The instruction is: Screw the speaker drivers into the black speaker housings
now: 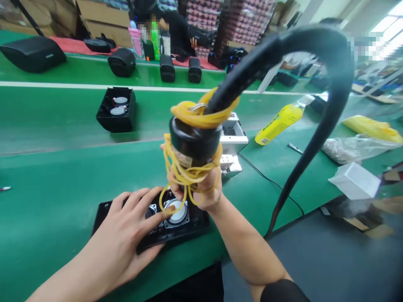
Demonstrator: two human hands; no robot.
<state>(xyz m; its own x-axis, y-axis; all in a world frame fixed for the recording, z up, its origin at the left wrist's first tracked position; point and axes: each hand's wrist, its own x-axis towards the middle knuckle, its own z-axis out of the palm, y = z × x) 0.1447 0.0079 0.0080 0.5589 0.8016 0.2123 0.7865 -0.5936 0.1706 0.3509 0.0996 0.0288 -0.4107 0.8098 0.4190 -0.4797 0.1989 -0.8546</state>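
Note:
My right hand (pixel 209 191) is wrapped round a black electric screwdriver (pixel 197 138), held upright, its tip hidden behind the hand and the loose loops. Yellow rubber bands (pixel 185 111) are wound about its top and body, and a thick black sleeved cable (pixel 338 79) arches from it to the right. Below lies a black speaker panel (pixel 198 222) with round silver speaker drivers (pixel 177 213) set in it. My left hand (pixel 129 228) grips this panel, fingers across its top and thumb along the near side.
Further back on the green bench stands an open black speaker housing (pixel 118 121). Behind the screwdriver is a grey-white metal fixture (pixel 234 140). To the right are a yellow drink bottle (pixel 278 123), a plastic bag of small parts (pixel 343 149) and a white box (pixel 355 180). A co-worker (pixel 179 33) is across the bench.

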